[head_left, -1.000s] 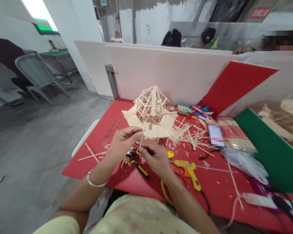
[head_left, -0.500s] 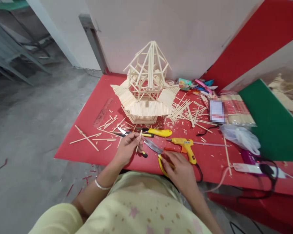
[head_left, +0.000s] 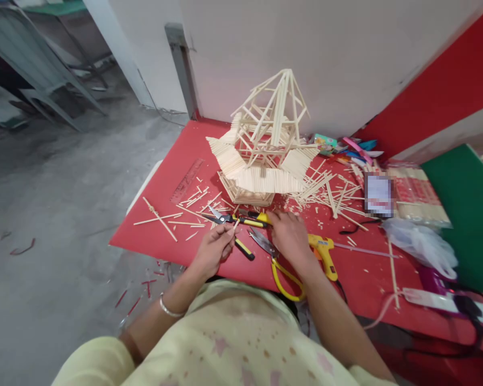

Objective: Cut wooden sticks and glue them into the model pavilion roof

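My left hand (head_left: 216,249) pinches a short wooden stick (head_left: 236,225) between thumb and fingertips, above the near part of the table. My right hand (head_left: 290,236) is closed over the handle of a yellow utility knife (head_left: 261,216), most of which it hides. Just left of it lie black-and-yellow scissors (head_left: 247,250) with open blades. Large yellow-handled scissors (head_left: 277,273) rest at the table's front edge, below my right wrist. Behind both hands stands a lantern-like model (head_left: 261,179) built of wooden sticks.
On the red table (head_left: 153,201) are loose sticks (head_left: 161,217), a clear ruler (head_left: 187,179), and a yellow glue gun (head_left: 324,252) right of my right forearm. Further right are a plastic bag (head_left: 421,241), packed sticks (head_left: 418,193) and an extension cord (head_left: 426,298).
My right hand has let go of the large yellow-handled scissors and moved forward onto the yellow utility knife. My left hand keeps its stick. The view has shifted left.
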